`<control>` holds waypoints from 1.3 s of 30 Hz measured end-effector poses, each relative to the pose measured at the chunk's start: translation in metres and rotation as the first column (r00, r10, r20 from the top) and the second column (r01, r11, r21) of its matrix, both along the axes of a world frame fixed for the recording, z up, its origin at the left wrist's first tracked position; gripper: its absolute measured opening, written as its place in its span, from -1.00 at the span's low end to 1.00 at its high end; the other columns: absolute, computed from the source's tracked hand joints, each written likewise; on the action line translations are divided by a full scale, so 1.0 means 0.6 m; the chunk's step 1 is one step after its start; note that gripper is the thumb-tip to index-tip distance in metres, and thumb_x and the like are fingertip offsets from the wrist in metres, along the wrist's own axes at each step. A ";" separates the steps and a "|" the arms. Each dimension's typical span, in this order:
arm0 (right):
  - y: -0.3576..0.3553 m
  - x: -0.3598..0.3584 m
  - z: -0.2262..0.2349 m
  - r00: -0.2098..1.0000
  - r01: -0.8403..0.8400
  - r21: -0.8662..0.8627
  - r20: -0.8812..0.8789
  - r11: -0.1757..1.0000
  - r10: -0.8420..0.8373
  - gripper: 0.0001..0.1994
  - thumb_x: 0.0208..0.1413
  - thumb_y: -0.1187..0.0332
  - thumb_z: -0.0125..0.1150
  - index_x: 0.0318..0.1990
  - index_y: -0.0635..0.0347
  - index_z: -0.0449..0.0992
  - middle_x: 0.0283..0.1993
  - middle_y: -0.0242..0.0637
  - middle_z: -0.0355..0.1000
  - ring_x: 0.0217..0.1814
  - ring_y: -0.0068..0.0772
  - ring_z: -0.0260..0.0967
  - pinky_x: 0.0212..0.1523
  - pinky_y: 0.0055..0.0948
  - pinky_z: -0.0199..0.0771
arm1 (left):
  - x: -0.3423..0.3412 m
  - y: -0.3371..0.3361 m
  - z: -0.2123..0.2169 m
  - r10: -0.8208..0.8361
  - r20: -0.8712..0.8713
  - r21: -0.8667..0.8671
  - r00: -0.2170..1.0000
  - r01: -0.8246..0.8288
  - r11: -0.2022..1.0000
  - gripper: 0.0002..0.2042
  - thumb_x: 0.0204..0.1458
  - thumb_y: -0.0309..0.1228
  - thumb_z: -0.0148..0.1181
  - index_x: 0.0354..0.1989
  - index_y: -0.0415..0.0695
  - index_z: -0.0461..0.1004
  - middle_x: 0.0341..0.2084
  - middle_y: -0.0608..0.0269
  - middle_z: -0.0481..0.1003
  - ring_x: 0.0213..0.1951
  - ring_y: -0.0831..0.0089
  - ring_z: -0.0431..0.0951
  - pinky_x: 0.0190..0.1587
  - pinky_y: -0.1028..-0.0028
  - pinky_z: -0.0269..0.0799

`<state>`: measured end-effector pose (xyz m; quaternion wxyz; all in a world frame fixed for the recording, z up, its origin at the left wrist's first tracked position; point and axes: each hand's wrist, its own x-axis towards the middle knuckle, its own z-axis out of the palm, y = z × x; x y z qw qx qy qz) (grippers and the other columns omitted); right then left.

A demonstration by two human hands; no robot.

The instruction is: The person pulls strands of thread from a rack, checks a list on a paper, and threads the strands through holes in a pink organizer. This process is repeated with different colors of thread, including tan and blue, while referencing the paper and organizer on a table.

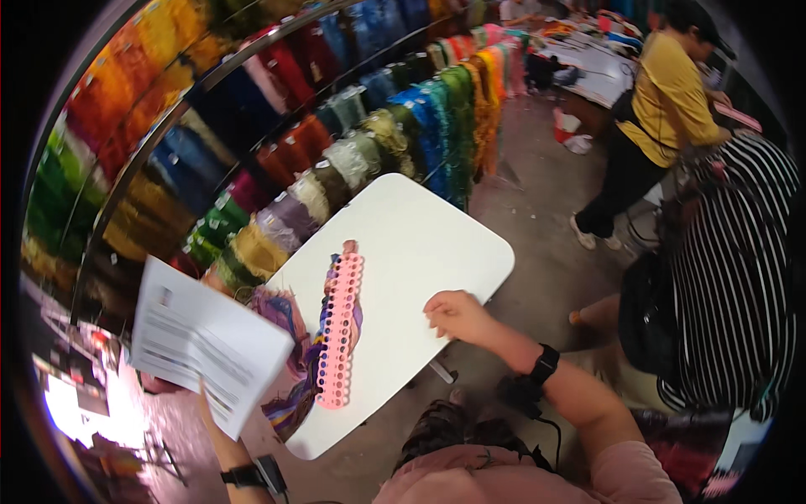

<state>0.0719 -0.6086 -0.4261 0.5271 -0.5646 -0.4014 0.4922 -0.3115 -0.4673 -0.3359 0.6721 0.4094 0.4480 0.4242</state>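
My left hand [204,401] grips a printed sheet of paper [210,340] at its lower edge; the sheet hides most of the fingers. The paper is tilted over the left side of a white table [420,227]. Above the table's right part hovers my right hand [457,316], fingers loosely curled in, with nothing visible in them. Between the hands lies a long pink thread holder [339,336] with holes down both edges. Multicoloured thread skeins [295,395] in purple, blue and yellow hang from its left side and spill over the table edge.
Racks of hanging yarn skeins [344,160] in many colours stand close beyond the table. At the right are a person in a striped top [735,260] and a person in a yellow shirt [663,92]. A cluttered white table [588,63] stands farther back.
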 end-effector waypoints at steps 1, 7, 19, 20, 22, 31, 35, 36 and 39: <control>0.019 -0.008 -0.004 0.995 -0.092 -0.006 -0.034 0.996 0.092 -0.86 -0.10 0.41 0.00 -0.39 0.30 0.35 -0.52 -0.27 0.36 -0.59 -0.54 0.32 -0.67 -0.61 0.30 | 0.012 0.004 0.010 -0.006 0.012 0.011 1.000 0.006 1.000 -0.70 -0.05 -0.45 -0.08 -0.14 -0.33 0.21 -0.32 0.03 0.38 -0.33 0.27 0.42 -0.28 0.38 0.36; 0.113 -0.065 -0.054 0.852 -0.514 -0.153 -0.208 0.844 0.481 -0.75 -0.04 0.32 -0.01 -0.24 0.29 0.29 -0.41 -0.25 0.33 -0.38 -0.46 0.35 -0.52 -0.52 0.40 | 0.097 -0.003 -0.045 -0.054 -0.001 -0.102 0.999 0.054 0.993 -0.70 -0.05 -0.44 -0.08 -0.14 -0.34 0.21 -0.32 0.02 0.37 -0.31 0.24 0.42 -0.26 0.35 0.36; 0.223 0.006 -0.048 0.783 -0.590 -0.209 0.089 0.780 0.616 -0.63 -0.13 0.28 -0.02 -0.14 0.26 0.22 -0.29 -0.06 0.34 -0.39 -0.25 0.37 -0.46 -0.37 0.39 | 0.323 0.028 -0.118 -0.148 -0.101 -0.299 0.984 0.112 0.948 -0.66 -0.05 -0.39 -0.08 -0.11 -0.34 0.17 -0.26 0.01 0.33 -0.25 0.23 0.37 -0.19 0.34 0.32; 0.231 0.025 -0.045 0.782 -0.585 -0.202 0.119 0.786 0.612 -0.63 -0.13 0.28 -0.02 -0.14 0.26 0.22 -0.29 -0.05 0.34 -0.39 -0.25 0.36 -0.46 -0.37 0.39 | 0.344 0.034 -0.122 -0.156 -0.097 -0.297 0.983 0.120 0.947 -0.65 -0.05 -0.39 -0.08 -0.11 -0.34 0.17 -0.26 0.01 0.33 -0.24 0.23 0.37 -0.19 0.35 0.31; 0.254 0.059 -0.042 0.768 -0.596 -0.184 0.155 0.782 0.622 -0.62 -0.13 0.28 -0.01 -0.14 0.26 0.21 -0.30 -0.05 0.34 -0.39 -0.23 0.36 -0.46 -0.36 0.39 | 0.384 0.044 -0.125 -0.144 -0.110 -0.303 0.983 0.105 0.947 -0.64 -0.04 -0.38 -0.08 -0.10 -0.34 0.16 -0.24 0.01 0.32 -0.23 0.23 0.36 -0.17 0.35 0.30; 0.337 0.230 -0.020 0.703 -0.654 -0.106 0.279 0.749 0.654 -0.58 -0.14 0.26 0.00 -0.11 0.28 0.18 -0.30 -0.03 0.34 -0.38 -0.19 0.36 -0.44 -0.35 0.39 | 0.587 0.082 -0.127 -0.063 -0.117 -0.304 0.991 0.025 0.952 -0.60 -0.03 -0.33 -0.08 -0.07 -0.35 0.12 -0.19 0.02 0.29 -0.18 0.24 0.32 -0.11 0.37 0.26; 0.354 0.281 -0.016 0.670 -0.687 -0.090 0.305 0.721 0.676 -0.57 -0.14 0.26 0.00 -0.10 0.29 0.17 -0.30 -0.02 0.34 -0.38 -0.17 0.36 -0.43 -0.34 0.38 | 0.636 0.077 -0.126 -0.003 -0.126 -0.317 0.992 -0.037 0.948 -0.58 -0.03 -0.31 -0.08 -0.06 -0.35 0.11 -0.16 0.02 0.27 -0.15 0.24 0.30 -0.09 0.38 0.24; 0.359 0.293 -0.014 0.661 -0.694 -0.085 0.318 0.715 0.680 -0.56 -0.14 0.25 0.00 -0.09 0.29 0.16 -0.30 -0.01 0.34 -0.38 -0.16 0.36 -0.43 -0.34 0.38 | 0.646 0.077 -0.126 0.015 -0.127 -0.315 0.992 -0.055 0.947 -0.58 -0.03 -0.31 -0.08 -0.06 -0.35 0.10 -0.15 0.02 0.27 -0.15 0.24 0.30 -0.08 0.38 0.23; 0.365 0.299 -0.013 0.619 -0.731 -0.070 0.351 0.679 0.702 -0.55 -0.14 0.25 0.00 -0.09 0.30 0.15 -0.30 -0.01 0.34 -0.37 -0.15 0.36 -0.42 -0.33 0.38 | 0.646 0.061 -0.130 0.085 -0.124 -0.318 0.989 -0.121 0.940 -0.56 -0.02 -0.29 -0.08 -0.05 -0.35 0.09 -0.13 0.02 0.25 -0.13 0.25 0.28 -0.06 0.39 0.22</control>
